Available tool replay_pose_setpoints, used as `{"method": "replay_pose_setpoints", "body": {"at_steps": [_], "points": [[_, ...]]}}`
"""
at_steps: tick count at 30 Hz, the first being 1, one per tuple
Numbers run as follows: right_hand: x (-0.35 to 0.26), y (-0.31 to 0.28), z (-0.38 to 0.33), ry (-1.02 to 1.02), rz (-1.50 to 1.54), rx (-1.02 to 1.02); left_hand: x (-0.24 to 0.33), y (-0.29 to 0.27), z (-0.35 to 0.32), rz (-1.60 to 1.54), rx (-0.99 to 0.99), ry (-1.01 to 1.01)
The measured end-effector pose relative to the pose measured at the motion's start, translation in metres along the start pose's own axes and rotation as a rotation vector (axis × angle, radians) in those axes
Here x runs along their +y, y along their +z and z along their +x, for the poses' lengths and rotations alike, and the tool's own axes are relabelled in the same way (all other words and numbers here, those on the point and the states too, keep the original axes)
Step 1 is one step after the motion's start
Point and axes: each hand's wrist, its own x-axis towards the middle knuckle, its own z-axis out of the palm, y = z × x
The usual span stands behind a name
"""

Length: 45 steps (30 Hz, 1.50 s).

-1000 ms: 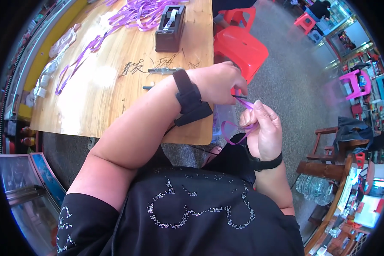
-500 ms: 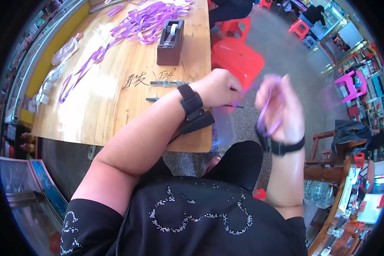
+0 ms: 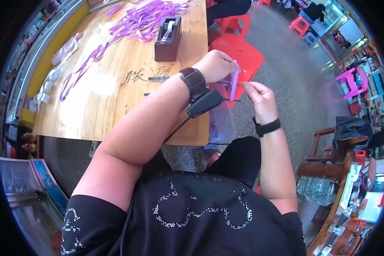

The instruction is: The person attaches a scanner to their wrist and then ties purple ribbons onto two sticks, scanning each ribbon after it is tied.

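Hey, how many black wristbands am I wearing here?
2: one wide black strap wristband around the wrist of the bare left hand, and one narrower black strap wristband around the wrist of the bare right hand. None seems hidden.

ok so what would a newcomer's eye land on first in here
Probably the bright heap of purple ribbon at the far end of the wooden table, with a dark tape dispenser on its near side. Next comes the red plastic seat right of the table, then the purple strip at the left hand's fingertips.
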Motion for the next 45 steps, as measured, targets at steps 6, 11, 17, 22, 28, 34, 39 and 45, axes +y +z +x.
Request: {"method": "replay_pose_setpoints", "body": {"at_steps": [6,11,17,22,28,34,39,45], "points": [[-0.008,-0.001,0.026,0.074,-0.03,-0.141,0.015,0.003,0.009,0.158,0.033,0.079],[0.0,-0.004,0.046,0.151,0.036,-0.215,0.002,0.002,0.006,0.263,0.173,0.156],[0.014,-0.004,0.062,0.22,0.062,-0.29,0.0,-0.012,-0.025,0.523,0.1,0.309],[0.023,-0.005,0.065,0.303,0.193,-0.304,-0.013,-0.005,-0.02,0.569,0.047,0.415],[0.04,-0.001,0.067,0.383,0.302,-0.249,-0.012,-0.003,-0.014,0.601,0.045,0.474],[0.04,0.005,0.066,0.473,0.44,-0.214,-0.007,-0.001,-0.012,0.719,-0.02,0.581],[0.049,0.006,0.063,0.566,0.492,-0.182,-0.005,0.005,-0.012,0.77,-0.061,0.465],[0.08,-0.01,0.052,0.423,0.382,-0.042,-0.005,0.006,-0.01,0.712,-0.122,0.421]]}}
